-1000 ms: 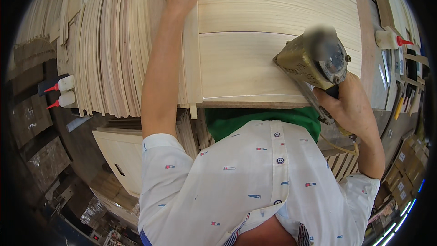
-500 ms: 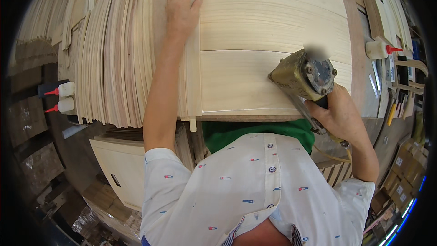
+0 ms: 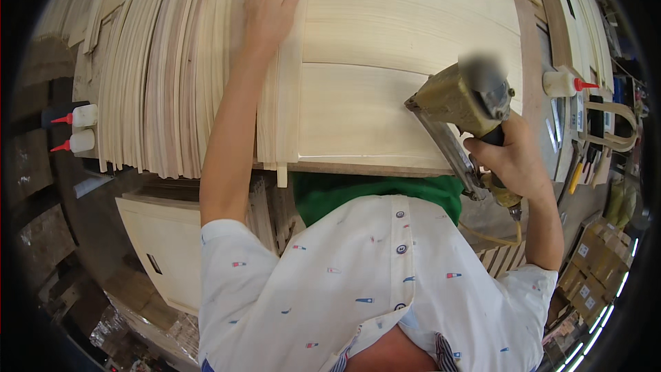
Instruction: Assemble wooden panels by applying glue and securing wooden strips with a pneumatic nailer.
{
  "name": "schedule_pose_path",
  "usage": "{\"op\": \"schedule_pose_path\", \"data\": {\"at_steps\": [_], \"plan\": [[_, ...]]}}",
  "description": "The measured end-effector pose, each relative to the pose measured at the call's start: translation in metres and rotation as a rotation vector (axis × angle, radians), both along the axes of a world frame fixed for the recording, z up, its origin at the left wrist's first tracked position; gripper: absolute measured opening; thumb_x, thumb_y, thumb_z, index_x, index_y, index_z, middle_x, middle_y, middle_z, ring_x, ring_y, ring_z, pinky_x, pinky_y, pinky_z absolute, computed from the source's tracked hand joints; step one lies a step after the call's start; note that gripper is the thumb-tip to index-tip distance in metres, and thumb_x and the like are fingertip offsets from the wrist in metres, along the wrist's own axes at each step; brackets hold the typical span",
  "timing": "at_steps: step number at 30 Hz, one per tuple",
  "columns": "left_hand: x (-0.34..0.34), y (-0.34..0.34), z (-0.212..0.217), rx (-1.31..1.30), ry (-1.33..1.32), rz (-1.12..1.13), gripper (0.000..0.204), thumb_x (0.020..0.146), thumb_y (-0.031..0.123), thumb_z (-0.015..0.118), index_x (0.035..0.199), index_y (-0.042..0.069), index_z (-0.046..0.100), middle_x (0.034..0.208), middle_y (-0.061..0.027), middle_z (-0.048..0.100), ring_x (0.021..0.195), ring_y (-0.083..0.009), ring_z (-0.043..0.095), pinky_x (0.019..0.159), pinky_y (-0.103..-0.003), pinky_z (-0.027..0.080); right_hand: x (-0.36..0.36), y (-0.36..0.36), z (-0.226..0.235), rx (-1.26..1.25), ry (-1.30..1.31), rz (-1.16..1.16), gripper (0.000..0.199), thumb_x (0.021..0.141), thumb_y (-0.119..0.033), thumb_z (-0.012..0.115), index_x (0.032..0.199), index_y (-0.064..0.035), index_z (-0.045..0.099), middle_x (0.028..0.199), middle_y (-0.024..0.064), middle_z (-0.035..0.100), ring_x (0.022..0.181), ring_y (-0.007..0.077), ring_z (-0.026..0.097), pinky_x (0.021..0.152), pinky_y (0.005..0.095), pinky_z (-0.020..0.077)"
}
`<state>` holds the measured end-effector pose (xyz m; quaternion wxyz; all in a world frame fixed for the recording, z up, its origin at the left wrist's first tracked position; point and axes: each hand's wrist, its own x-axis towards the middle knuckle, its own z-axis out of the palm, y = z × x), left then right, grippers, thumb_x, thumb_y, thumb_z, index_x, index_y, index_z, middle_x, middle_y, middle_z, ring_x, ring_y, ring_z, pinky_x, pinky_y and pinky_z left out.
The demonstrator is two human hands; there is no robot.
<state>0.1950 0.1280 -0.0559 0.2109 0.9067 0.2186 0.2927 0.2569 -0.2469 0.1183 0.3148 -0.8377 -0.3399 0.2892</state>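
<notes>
My left hand [image 3: 270,17] is bent over the far part of a long pale wooden strip [image 3: 289,89], its fingers curled around it, thumb side towards the panel. The strip lies along the left edge of a light wooden panel [image 3: 365,114] made of wide boards. In my right hand [image 3: 515,162] is a worn yellow-brown nail gun [image 3: 447,100], gripped by its handle. Its nose points left over the near right part of the panel; whether it touches the wood I cannot tell. An air hose [image 3: 506,240] runs from the handle's base.
Many thin wooden strips [image 3: 165,76] stand in a row at the left. Red-tipped glue bottles [image 3: 84,116] sit beyond them, and another white bottle [image 3: 559,84] is at the right, near hand tools [image 3: 585,162]. Below the bench edge leans a slotted panel [image 3: 155,251].
The whole view has shifted slightly. My left hand's fingers have spread a little on the strip. The nail gun has turned slightly, and more of its metal magazine shows.
</notes>
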Motion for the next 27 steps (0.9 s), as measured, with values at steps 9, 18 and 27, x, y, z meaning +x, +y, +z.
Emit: {"op": "schedule_pose_path", "data": {"at_steps": [9,18,27], "plan": [[-0.019,-0.014,0.005,-0.189,0.046,0.006,0.062,0.085,0.032,0.065,0.135,0.002,0.047,0.141,-0.0181,0.045,0.132,-0.0339,0.038,0.109,-0.047,0.028,0.079,0.097,0.036,0.002,-0.087,0.023,0.031,0.081,-0.024,0.065,0.094,0.0037,0.058,0.065,0.0051,0.058,0.053,0.0105,0.058,0.048,0.0251,0.0482],[-0.017,-0.013,0.004,-0.26,0.088,0.048,0.063,0.084,0.029,0.063,0.14,0.007,0.042,0.143,-0.011,0.045,0.136,-0.0293,0.033,0.112,-0.047,0.02,0.131,0.248,0.018,0.093,-0.012,0.078,0.019,0.079,-0.015,0.063,0.088,0.002,0.065,0.067,0.0062,0.062,0.052,0.0133,0.058,0.049,0.0287,0.0487],[-0.014,-0.016,0.008,-0.3,0.078,0.043,0.066,0.082,0.026,0.063,0.141,0.007,0.04,0.143,-0.0102,0.044,0.137,-0.0284,0.032,0.112,-0.047,0.018,0.148,0.29,-0.015,0.127,-0.018,0.075,0.017,0.079,-0.013,0.062,0.085,0.0029,0.064,0.066,0.0067,0.062,0.05,0.0145,0.059,0.047,0.0288,0.0494]]}}
